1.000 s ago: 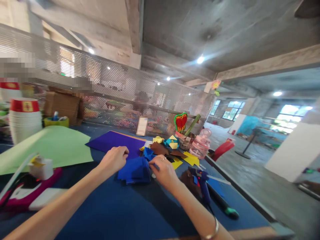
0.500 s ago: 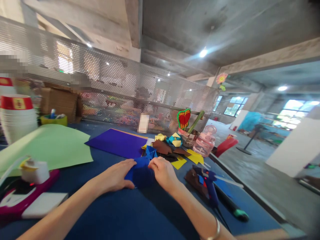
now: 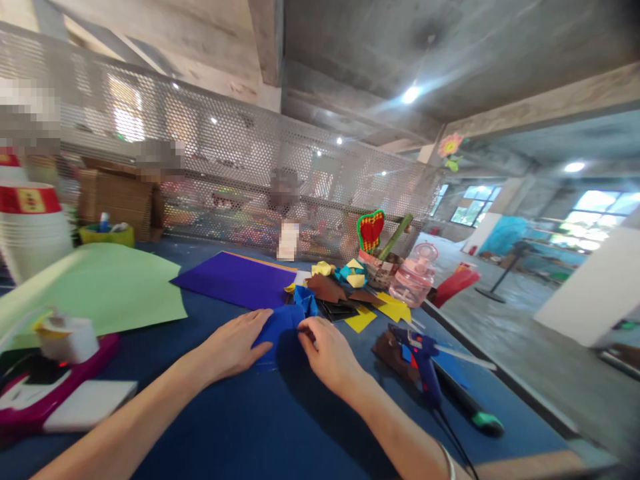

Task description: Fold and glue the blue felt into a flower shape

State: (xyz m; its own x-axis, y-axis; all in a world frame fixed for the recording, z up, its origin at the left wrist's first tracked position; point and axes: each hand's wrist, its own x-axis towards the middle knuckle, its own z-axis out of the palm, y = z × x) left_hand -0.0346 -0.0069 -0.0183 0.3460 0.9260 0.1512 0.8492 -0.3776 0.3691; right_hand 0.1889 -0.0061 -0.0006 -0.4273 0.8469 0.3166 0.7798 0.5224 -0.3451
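Observation:
A small sheet of blue paper [image 3: 284,323] lies on the dark blue tabletop between my hands. My left hand [image 3: 240,343] rests on its left side, fingers stretched forward and thumb apart. At the sheet's right edge, my right hand [image 3: 325,347] has curled fingers closed on the paper; the exact grip is partly hidden. A folded blue paper piece [image 3: 305,301] sits just beyond the sheet. Behind it are brown paper scraps [image 3: 325,288] and yellow paper pieces [image 3: 361,319].
On the right lie a hot glue gun [image 3: 425,357] and a black tool with a green end [image 3: 487,423]. A pink bottle [image 3: 413,280] stands near the table's right edge. Leftward are purple paper [image 3: 240,281], green paper [image 3: 100,287], a power strip [image 3: 103,353] and paper cups [image 3: 35,233].
My right hand has shifted slightly and its fingers have loosened a little at the paper's edge. The blue sheet now lies flatter. The view has moved slightly.

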